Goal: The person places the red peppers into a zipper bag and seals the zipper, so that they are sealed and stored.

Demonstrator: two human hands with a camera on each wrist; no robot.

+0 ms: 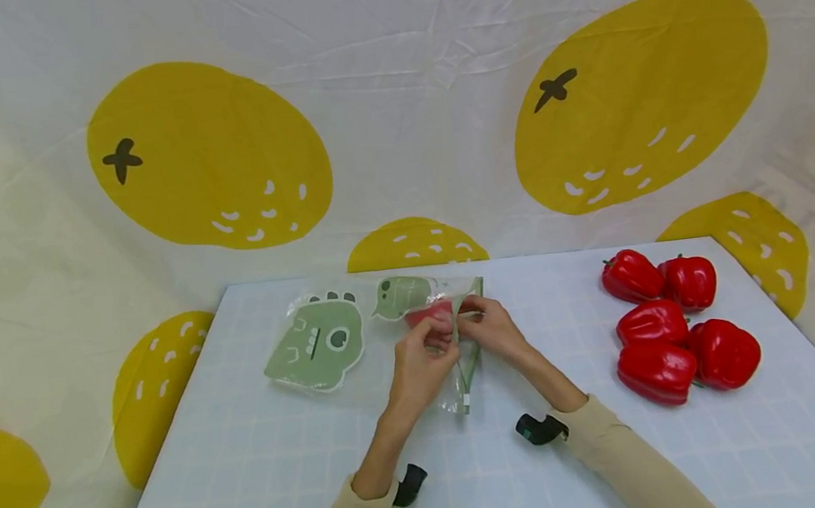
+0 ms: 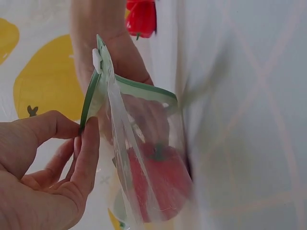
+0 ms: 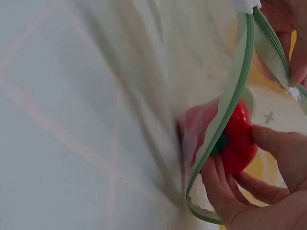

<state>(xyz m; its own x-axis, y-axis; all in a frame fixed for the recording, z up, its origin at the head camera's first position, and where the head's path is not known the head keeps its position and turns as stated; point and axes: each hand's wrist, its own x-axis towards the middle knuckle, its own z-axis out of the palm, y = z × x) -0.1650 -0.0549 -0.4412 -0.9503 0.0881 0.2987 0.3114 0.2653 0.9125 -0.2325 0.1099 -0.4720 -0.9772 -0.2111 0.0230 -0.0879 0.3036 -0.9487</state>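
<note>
A clear zip bag with green cartoon prints lies on the table, its green-edged mouth facing right and parted. My left hand pinches one green edge of the mouth between thumb and fingers, as the left wrist view shows. A white slider sits at one end of the zip. Just within the mouth is a red bell pepper with a green stem. My right hand grips this pepper, thumb on one side and fingers on the other. Clear plastic partly covers the pepper in the head view.
Several red bell peppers stand grouped at the right of the table. Behind the table hangs a pale cloth printed with large yellow fruit. Each wrist carries a small black camera.
</note>
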